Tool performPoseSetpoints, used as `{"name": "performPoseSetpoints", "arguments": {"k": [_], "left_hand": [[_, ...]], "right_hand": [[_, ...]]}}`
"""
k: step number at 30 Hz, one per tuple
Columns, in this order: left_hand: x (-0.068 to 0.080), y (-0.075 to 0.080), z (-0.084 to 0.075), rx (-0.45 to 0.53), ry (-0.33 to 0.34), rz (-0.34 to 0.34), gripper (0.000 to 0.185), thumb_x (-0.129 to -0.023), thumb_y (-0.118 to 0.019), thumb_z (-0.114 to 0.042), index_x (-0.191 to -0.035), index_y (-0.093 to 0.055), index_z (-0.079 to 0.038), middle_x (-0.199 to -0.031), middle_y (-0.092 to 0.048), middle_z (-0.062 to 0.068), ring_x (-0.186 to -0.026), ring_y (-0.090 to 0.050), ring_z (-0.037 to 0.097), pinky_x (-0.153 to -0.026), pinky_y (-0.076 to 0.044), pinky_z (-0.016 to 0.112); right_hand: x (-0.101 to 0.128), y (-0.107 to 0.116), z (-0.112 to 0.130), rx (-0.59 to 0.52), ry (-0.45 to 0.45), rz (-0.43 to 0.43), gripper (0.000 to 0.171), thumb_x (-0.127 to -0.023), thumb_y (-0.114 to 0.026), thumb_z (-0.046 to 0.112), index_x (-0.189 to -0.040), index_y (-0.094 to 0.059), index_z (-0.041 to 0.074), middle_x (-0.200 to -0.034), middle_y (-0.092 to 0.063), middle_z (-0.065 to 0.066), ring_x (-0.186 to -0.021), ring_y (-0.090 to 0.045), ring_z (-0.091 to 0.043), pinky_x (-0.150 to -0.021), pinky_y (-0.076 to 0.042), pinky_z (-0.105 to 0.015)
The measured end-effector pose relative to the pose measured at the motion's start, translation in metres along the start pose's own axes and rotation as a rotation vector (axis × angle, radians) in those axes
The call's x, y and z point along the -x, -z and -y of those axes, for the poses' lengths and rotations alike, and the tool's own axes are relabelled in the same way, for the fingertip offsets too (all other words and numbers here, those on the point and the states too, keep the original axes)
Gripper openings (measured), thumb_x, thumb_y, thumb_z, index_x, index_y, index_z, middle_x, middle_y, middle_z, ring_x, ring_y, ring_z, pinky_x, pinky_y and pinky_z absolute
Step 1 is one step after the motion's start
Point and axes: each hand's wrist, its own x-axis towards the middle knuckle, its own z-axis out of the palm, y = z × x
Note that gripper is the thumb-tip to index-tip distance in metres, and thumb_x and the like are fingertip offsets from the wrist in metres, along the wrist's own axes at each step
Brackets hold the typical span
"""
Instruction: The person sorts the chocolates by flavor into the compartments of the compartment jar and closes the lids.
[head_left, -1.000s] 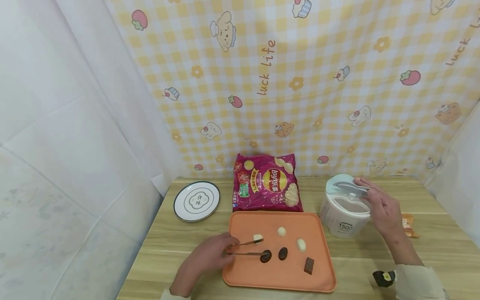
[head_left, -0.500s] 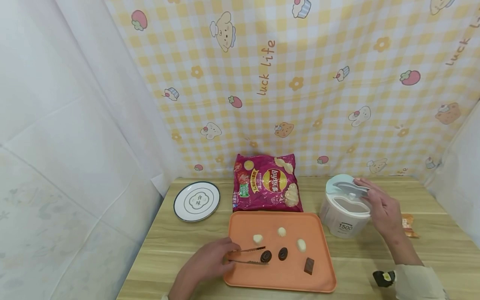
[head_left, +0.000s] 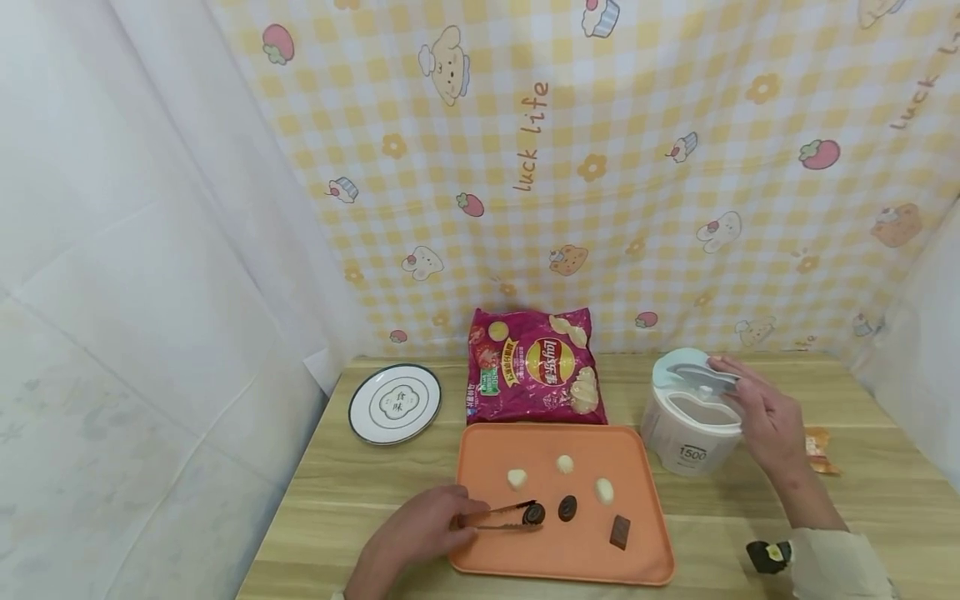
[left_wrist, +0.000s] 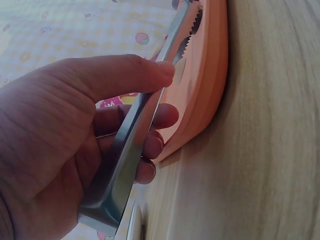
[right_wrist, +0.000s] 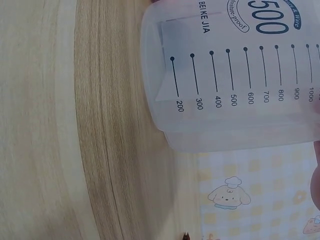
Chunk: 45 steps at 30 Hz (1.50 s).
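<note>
Metal tongs [left_wrist: 125,145] are in my left hand [head_left: 431,525], which grips them at the left side of the orange tray [head_left: 555,568]. Their tips lie on either side of a round dark chocolate [head_left: 533,514]; contact is too small to tell. Another dark chocolate [head_left: 567,508], a brown chocolate bar piece [head_left: 619,532] and three white pieces [head_left: 517,477] are spread over the tray. With my right hand [head_left: 776,425] I hold up the flip lid [head_left: 678,360] of a translucent storage container [right_wrist: 225,125]. Only bits of that hand show in the right wrist view.
Behind the tray lies a purple bag of chips [head_left: 532,367]. A white plate [head_left: 395,403] is at the back left. To the right are an orange wrapper [head_left: 819,450] and a small black packet [head_left: 767,557], close to my right forearm.
The tongs have shifted toward me, away from the nearest white piece, then slightly right, bringing their tips around the round dark chocolate. My right hand and the lid have stayed put.
</note>
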Motion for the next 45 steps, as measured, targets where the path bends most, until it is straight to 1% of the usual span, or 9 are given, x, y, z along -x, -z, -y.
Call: {"name": "performPoseSetpoints", "arguments": {"k": [4, 7, 20, 24, 28, 33, 37, 41, 45], "left_hand": [[0.000, 0.000, 0.001, -0.005, -0.011, 0.021, 0.030, -0.096, -0.073, -0.022, -0.126, -0.077, -0.021, -0.089, -0.055, -0.018, -0.073, -0.045, 0.001, -0.063, -0.042, 0.019], [0.000, 0.002, 0.001, -0.010, -0.017, 0.020, 0.030, -0.097, -0.072, -0.023, -0.126, -0.076, -0.021, -0.088, -0.054, -0.018, -0.073, -0.045, 0.001, -0.064, -0.042, 0.020], [-0.001, 0.003, 0.005, 0.016, -0.038, 0.023, 0.030, -0.096, -0.073, -0.022, -0.126, -0.076, -0.019, -0.095, -0.062, -0.016, -0.077, -0.049, 0.000, -0.071, -0.047, 0.021], [-0.002, 0.003, 0.007, 0.014, -0.039, 0.025, 0.029, -0.097, -0.072, -0.022, -0.126, -0.076, -0.020, -0.094, -0.061, -0.017, -0.076, -0.049, 0.000, -0.070, -0.047, 0.021], [-0.002, 0.004, 0.006, 0.003, -0.049, 0.015, 0.029, -0.097, -0.071, -0.022, -0.125, -0.077, -0.020, -0.093, -0.061, -0.017, -0.075, -0.048, 0.000, -0.070, -0.046, 0.020], [-0.004, 0.010, -0.001, -0.008, -0.052, -0.028, 0.032, -0.096, -0.069, -0.021, -0.127, -0.076, -0.022, -0.090, -0.059, -0.018, -0.073, -0.048, 0.001, -0.067, -0.046, 0.021], [-0.009, 0.018, -0.010, -0.035, -0.088, -0.070, 0.032, -0.099, -0.067, -0.023, -0.130, -0.074, -0.023, -0.087, -0.056, -0.016, -0.071, -0.047, 0.002, -0.066, -0.044, 0.020], [-0.022, 0.024, -0.022, -0.080, -0.143, -0.111, 0.031, -0.101, -0.066, -0.027, -0.131, -0.074, -0.024, -0.086, -0.054, -0.015, -0.067, -0.044, 0.002, -0.060, -0.040, 0.018], [-0.038, 0.027, -0.035, -0.106, -0.178, -0.156, 0.032, -0.101, -0.068, -0.025, -0.133, -0.073, -0.024, -0.091, -0.059, -0.013, -0.067, -0.044, 0.002, -0.058, -0.038, 0.016]], "right_hand": [[-0.001, 0.000, 0.001, 0.006, 0.003, -0.007, 0.034, -0.110, -0.045, 0.012, -0.129, -0.071, 0.002, -0.139, -0.064, -0.005, -0.129, -0.050, 0.005, -0.102, -0.034, -0.009], [-0.001, 0.000, 0.001, 0.008, 0.003, -0.012, 0.034, -0.110, -0.045, 0.013, -0.129, -0.071, 0.002, -0.138, -0.064, -0.004, -0.129, -0.051, 0.006, -0.102, -0.034, -0.009], [-0.004, -0.002, -0.002, -0.009, 0.024, -0.028, 0.034, -0.110, -0.045, 0.011, -0.126, -0.072, 0.000, -0.136, -0.065, 0.003, -0.127, -0.053, 0.005, -0.102, -0.035, -0.010], [-0.004, -0.004, -0.003, -0.018, 0.030, -0.030, 0.033, -0.109, -0.045, 0.010, -0.125, -0.072, -0.001, -0.135, -0.066, 0.005, -0.127, -0.053, 0.004, -0.103, -0.036, -0.011], [-0.003, -0.004, -0.001, -0.007, 0.013, -0.028, 0.034, -0.110, -0.045, 0.012, -0.126, -0.072, 0.000, -0.136, -0.065, 0.005, -0.128, -0.052, 0.005, -0.102, -0.035, -0.010], [-0.002, -0.005, -0.001, 0.003, 0.001, -0.028, 0.034, -0.110, -0.044, 0.013, -0.126, -0.072, 0.001, -0.137, -0.065, 0.005, -0.127, -0.052, 0.007, -0.102, -0.034, -0.009], [-0.001, -0.005, 0.000, -0.009, -0.005, -0.026, 0.034, -0.110, -0.045, 0.012, -0.126, -0.072, 0.000, -0.137, -0.065, 0.001, -0.127, -0.052, 0.006, -0.102, -0.035, -0.010], [0.000, -0.004, 0.000, -0.011, -0.020, -0.029, 0.034, -0.110, -0.045, 0.012, -0.127, -0.072, 0.001, -0.137, -0.065, 0.000, -0.126, -0.052, 0.007, -0.100, -0.036, -0.009], [0.000, -0.004, -0.001, -0.024, -0.028, -0.037, 0.034, -0.110, -0.044, 0.012, -0.127, -0.072, 0.000, -0.137, -0.065, -0.003, -0.126, -0.053, 0.006, -0.099, -0.037, -0.009]]}}
